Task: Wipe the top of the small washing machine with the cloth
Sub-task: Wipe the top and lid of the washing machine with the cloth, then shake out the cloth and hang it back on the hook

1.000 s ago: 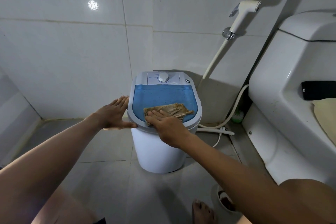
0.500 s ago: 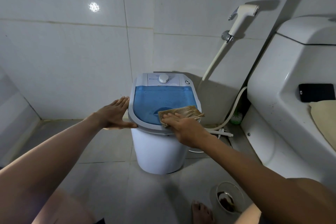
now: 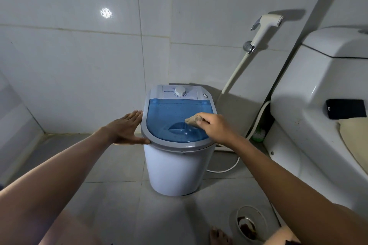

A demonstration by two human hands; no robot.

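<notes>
The small white washing machine (image 3: 175,167) stands on the tiled floor against the wall, with a translucent blue lid (image 3: 167,119), a grey rim and a white dial at the back. My right hand (image 3: 216,127) grips a bunched brown cloth (image 3: 193,119) on the right side of the blue lid; only the cloth's left end shows past my fingers. My left hand (image 3: 125,129) rests flat, fingers straight, against the left side of the grey rim.
A white toilet (image 3: 318,93) fills the right side, with a black phone (image 3: 346,109) and a cream cloth on it. A bidet sprayer (image 3: 264,28) hangs on the wall with its hose behind the machine. A floor drain (image 3: 249,223) and my foot lie at the bottom.
My right hand has slid the cloth from the lid's front left to its right side and farther back, bunching it up. My left hand has stayed on the rim.
</notes>
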